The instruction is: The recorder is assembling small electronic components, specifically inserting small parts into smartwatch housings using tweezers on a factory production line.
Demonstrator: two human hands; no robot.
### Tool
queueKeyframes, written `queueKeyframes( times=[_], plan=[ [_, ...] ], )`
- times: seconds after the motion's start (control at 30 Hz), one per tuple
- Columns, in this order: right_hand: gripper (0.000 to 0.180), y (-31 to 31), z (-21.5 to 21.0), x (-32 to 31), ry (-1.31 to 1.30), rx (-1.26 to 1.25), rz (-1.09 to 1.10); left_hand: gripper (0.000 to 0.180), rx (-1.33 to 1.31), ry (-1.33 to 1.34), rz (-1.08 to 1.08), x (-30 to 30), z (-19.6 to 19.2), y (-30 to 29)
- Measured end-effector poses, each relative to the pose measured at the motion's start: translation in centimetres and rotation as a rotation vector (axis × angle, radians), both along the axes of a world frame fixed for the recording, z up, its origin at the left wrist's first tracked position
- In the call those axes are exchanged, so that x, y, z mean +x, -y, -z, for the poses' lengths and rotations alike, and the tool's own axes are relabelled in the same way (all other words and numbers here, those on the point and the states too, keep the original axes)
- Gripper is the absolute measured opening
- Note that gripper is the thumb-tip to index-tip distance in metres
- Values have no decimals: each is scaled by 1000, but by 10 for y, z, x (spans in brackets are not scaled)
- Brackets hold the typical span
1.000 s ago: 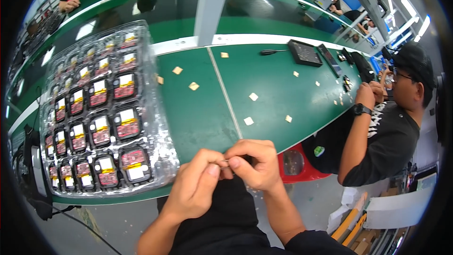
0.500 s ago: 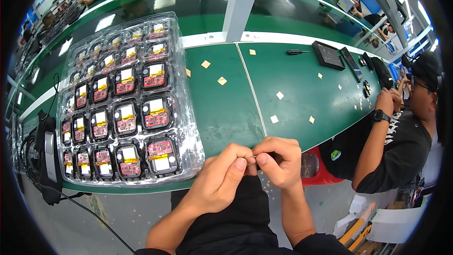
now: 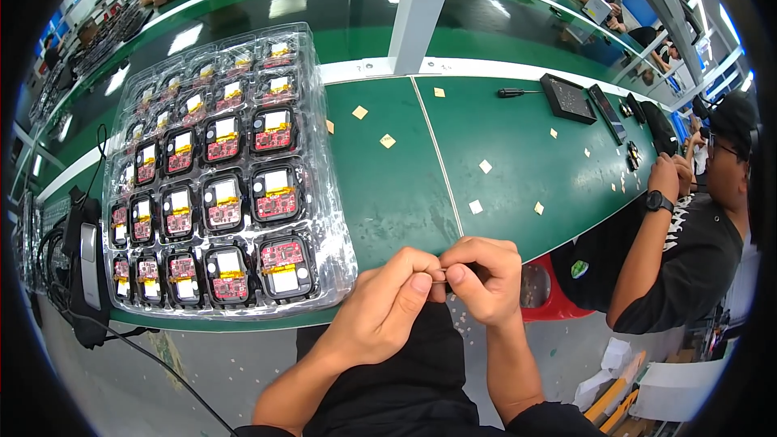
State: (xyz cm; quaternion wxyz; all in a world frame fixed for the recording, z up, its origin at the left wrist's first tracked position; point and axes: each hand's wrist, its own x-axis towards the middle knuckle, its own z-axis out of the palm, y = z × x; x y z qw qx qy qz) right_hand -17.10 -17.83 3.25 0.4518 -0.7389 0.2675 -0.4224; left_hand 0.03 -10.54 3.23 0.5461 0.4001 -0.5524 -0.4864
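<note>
While your left hand and right hand meet at the green table edge — fingers pinched shut on a tiny part — the clear tray lies just left.

Tiny thin piece, mostly hidden, pinched between fingertips just off the green table's near edge.

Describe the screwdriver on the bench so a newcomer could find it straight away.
Start at the green bench and go to its far edge, right of the grey post. The screwdriver lies just left of a black tray; it is the only long, thin tool among small tan squares.
</note>
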Motion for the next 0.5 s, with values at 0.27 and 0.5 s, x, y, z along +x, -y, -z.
queueKeyframes(
  times=[0.27,0.5],
  plan=[
    [10,0,-1,0,-3,15,2,30,17,12,2,0,-1,0],
    [11,-1,-2,0,-17,27,4,28,3,19,3,1,0,0]
  ],
)
